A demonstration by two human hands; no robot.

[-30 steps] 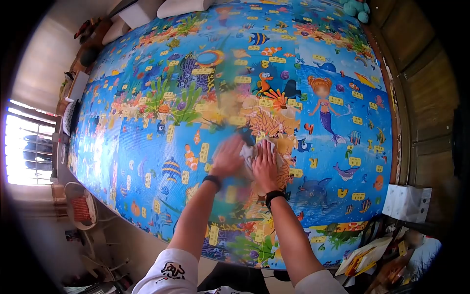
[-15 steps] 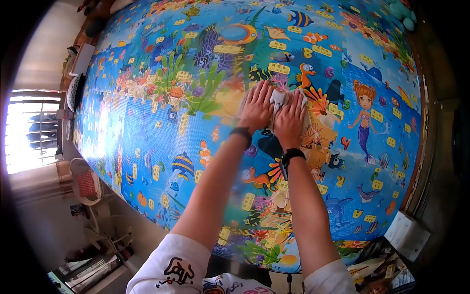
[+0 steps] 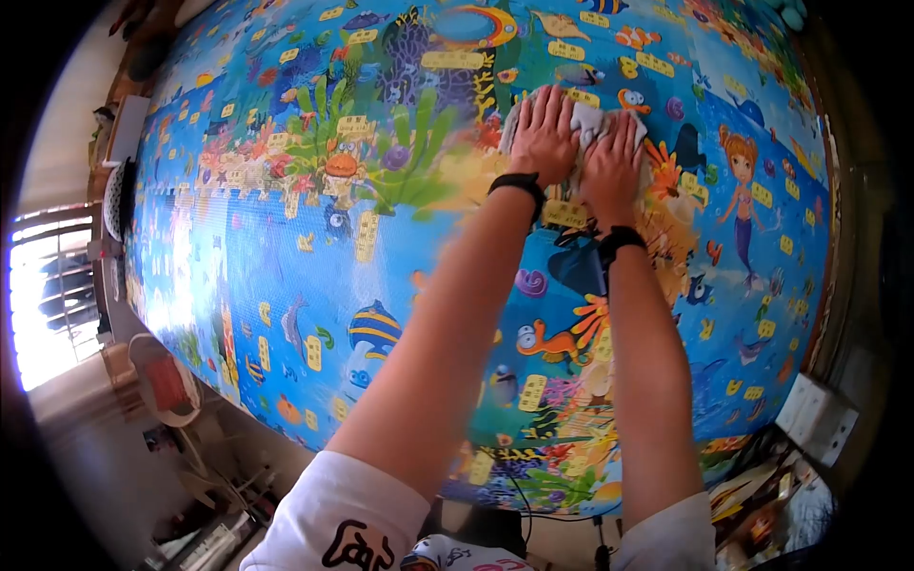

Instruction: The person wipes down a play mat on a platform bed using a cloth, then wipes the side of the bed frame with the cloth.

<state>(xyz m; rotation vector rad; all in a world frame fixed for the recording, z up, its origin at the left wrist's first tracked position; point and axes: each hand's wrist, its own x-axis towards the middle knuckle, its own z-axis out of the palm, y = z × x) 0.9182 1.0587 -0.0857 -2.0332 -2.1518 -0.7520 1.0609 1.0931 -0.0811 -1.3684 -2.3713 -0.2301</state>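
Lying on the printed mat [image 3: 276, 247], the cloth [image 3: 591, 122] is pressed down by the left hand [image 3: 546, 138] and the right hand [image 3: 612, 171], set side by side in the upper middle of the view. Between the hands, a rumpled strip of pale grey fabric is left exposed. The fingers [image 3: 553, 107] of both hands are extended and laid over the cloth, unclenched. A dark band [image 3: 520, 183] is worn on each wrist, and the arms [image 3: 419, 362] are stretched forward from white sleeves [image 3: 328, 509]. To the left of the cloth a crab [image 3: 341, 167] is pictured, to the right a mermaid [image 3: 741, 209]. Beside the mat's right edge, a white box [image 3: 814, 417] is seen.
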